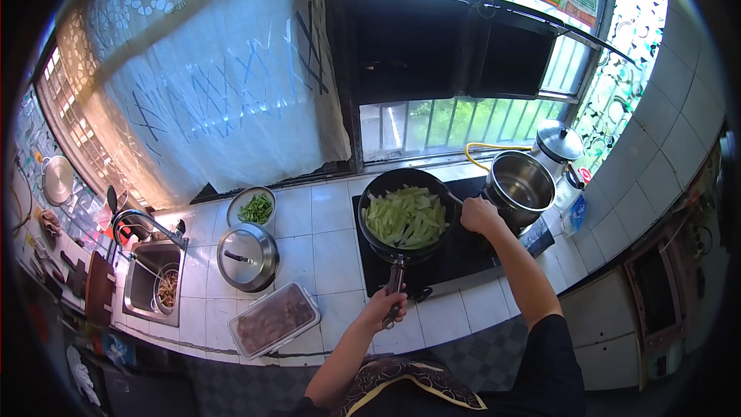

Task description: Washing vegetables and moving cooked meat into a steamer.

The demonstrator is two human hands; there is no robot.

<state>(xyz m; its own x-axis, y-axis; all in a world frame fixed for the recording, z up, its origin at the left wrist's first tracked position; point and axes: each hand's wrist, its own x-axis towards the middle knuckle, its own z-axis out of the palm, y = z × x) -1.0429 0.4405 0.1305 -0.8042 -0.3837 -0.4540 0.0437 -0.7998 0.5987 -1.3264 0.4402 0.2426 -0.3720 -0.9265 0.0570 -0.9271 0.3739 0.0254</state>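
My left hand (384, 308) is closed around the brown handle (396, 278) of a dark frying pan (370, 237), which sits on a black glass-topped stove (366, 272). Pale green sliced vegetable pieces (405, 215) cover much of the pan's inside. At the pan's right rim, my right hand (480, 215) grips a metal-handled utensil (454, 198); its far end cannot be made out among the pieces. Just right of that hand stands an open stainless steel pot (523, 182), with nothing visible inside.
Left on the tiled counter are a bowl of chopped greens (255, 208), a lidded steel pot (248, 258) and a lidded plastic container (275, 319) of meat-like food. A sink (151, 284) holds a strainer. A metal kettle-like vessel (558, 142) stands behind the open pot.
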